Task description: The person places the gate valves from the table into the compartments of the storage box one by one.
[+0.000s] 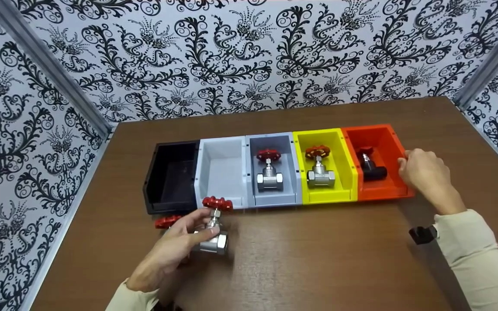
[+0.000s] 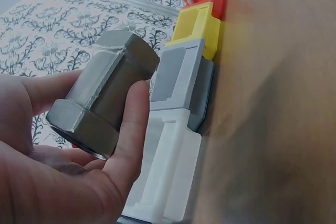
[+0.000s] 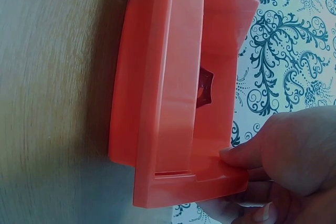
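Observation:
My left hand (image 1: 175,244) grips a metal gate valve (image 1: 215,242) with a red handwheel, holding it above the table in front of the white bin (image 1: 223,166). In the left wrist view, thumb and fingers wrap the valve's hexagonal-ended body (image 2: 107,90). A second red handwheel (image 1: 167,221) shows behind that hand, the rest of it hidden. My right hand (image 1: 428,172) pinches the right wall of the orange-red bin (image 1: 398,190), thumb inside and fingers outside in the right wrist view. Inside that bin lies a black valve (image 1: 373,172) with a red knob.
Joined in a row are a black bin (image 1: 171,172), the white one, a grey bin (image 1: 277,198) and a yellow bin (image 1: 331,196), then the orange-red one. The grey and yellow bins each hold a red-wheeled valve. Patterned walls (image 1: 249,56) enclose the brown table (image 1: 301,259).

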`<state>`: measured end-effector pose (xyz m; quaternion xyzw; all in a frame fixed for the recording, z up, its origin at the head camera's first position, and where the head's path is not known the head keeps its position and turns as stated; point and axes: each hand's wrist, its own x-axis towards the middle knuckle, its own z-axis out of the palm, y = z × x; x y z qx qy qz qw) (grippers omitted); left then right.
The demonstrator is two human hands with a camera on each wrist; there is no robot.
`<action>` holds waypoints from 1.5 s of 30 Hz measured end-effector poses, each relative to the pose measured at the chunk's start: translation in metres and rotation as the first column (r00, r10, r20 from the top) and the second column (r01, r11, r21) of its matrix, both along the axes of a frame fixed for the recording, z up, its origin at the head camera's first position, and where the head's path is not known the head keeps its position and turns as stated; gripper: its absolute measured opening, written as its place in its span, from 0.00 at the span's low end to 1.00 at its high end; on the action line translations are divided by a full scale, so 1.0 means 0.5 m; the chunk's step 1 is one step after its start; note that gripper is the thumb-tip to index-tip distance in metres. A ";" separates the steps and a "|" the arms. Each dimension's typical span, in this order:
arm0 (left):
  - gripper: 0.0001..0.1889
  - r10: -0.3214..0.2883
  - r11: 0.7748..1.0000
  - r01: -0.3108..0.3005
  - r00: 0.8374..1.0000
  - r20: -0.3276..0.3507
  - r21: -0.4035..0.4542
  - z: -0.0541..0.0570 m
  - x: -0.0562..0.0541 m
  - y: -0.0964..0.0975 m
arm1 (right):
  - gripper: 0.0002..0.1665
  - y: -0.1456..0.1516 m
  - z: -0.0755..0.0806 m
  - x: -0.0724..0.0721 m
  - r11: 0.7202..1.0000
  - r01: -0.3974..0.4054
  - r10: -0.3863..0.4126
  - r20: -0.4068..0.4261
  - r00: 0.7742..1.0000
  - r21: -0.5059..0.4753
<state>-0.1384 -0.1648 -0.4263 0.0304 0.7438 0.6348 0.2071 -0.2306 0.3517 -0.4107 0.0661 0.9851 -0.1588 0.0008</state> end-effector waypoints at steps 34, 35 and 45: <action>0.25 0.167 0.969 -0.172 0.985 0.048 0.176 0.019 -0.077 0.045 | 0.17 0.000 -0.003 0.002 1.000 0.007 -0.007 0.019 1.000 -0.007; 0.25 0.172 0.967 -0.178 0.984 0.049 0.182 0.018 -0.079 0.048 | 0.17 -0.001 -0.003 0.002 1.000 0.008 -0.008 0.020 1.000 -0.007; 0.24 0.199 0.950 -0.207 0.978 0.058 0.232 0.014 -0.100 0.060 | 0.15 -0.001 0.001 0.001 1.000 -0.002 0.002 0.003 1.000 -0.002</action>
